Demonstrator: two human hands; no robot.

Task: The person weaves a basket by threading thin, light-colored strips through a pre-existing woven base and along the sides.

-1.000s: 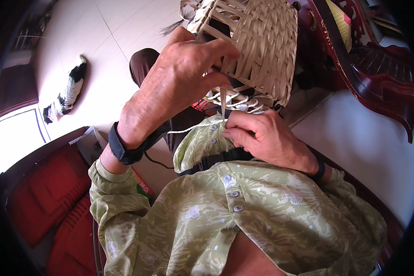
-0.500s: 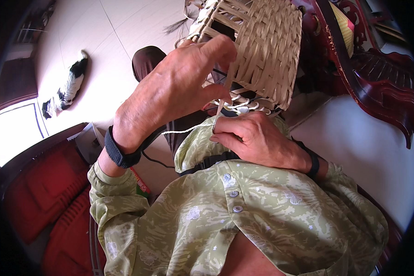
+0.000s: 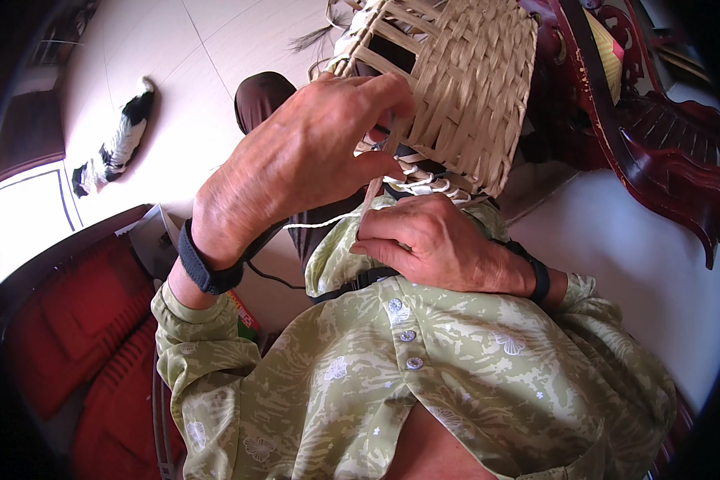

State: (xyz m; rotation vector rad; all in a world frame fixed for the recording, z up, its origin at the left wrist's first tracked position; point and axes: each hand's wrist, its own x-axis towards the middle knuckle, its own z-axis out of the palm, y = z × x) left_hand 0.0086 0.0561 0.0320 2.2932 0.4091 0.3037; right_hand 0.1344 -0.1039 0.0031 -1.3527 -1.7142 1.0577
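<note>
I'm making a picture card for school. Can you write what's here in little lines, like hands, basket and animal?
Left hand: at the basket, grip unclear
Right hand: pinching a flat strip
Strip: slants up toward the basket
Basket: woven, tan, gaps on one side
Animal: black and white, on the floor

Red packet (image 3: 242,309) with small, illegible pale lettering

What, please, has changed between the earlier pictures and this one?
The right hand has moved left and slightly toward the body; the flat strip it pinches now slants rather than standing nearly straight. The left hand stays by the woven basket.
</note>
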